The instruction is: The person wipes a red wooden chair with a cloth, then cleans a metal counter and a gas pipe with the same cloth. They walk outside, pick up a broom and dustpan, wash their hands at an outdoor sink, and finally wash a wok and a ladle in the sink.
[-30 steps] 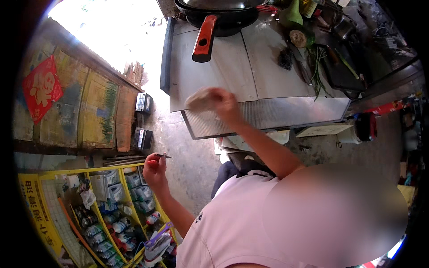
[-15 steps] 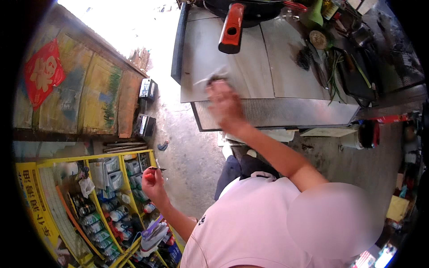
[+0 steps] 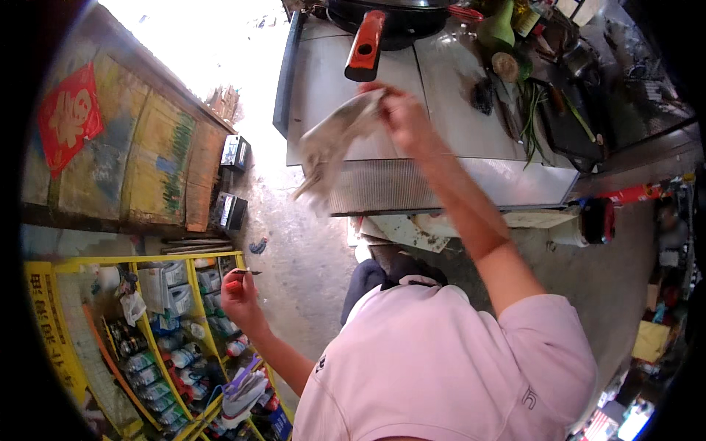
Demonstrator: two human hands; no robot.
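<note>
A greyish rag (image 3: pixel 334 136) hangs spread out from my right hand (image 3: pixel 406 123), whose fingers are closed on one end of it. The loose end trails to the left over the near left corner of the grey counter (image 3: pixel 448 125). Just beyond that hand is the orange-red handle of a black pan (image 3: pixel 412 20). My left hand (image 3: pixel 243 305) is held low at the left, closed around a small red-handled tool (image 3: pixel 233 286). A thin dark end sticks out of it to the right; its exact kind is unclear.
Along the counter's right side lie a green gourd (image 3: pixel 497 29), green onions (image 3: pixel 531 121) and a black board (image 3: pixel 577 136). A yellow shelf (image 3: pixel 140 259) packed with bottles stands close to my left arm. Two black-and-white boxes (image 3: pixel 234 152) sit on the floor by the painted wooden panel.
The rag was bunched beneath my right hand on the counter; now it is raised and hangs open. That hand moved farther away and right. My left hand has shifted only slightly.
</note>
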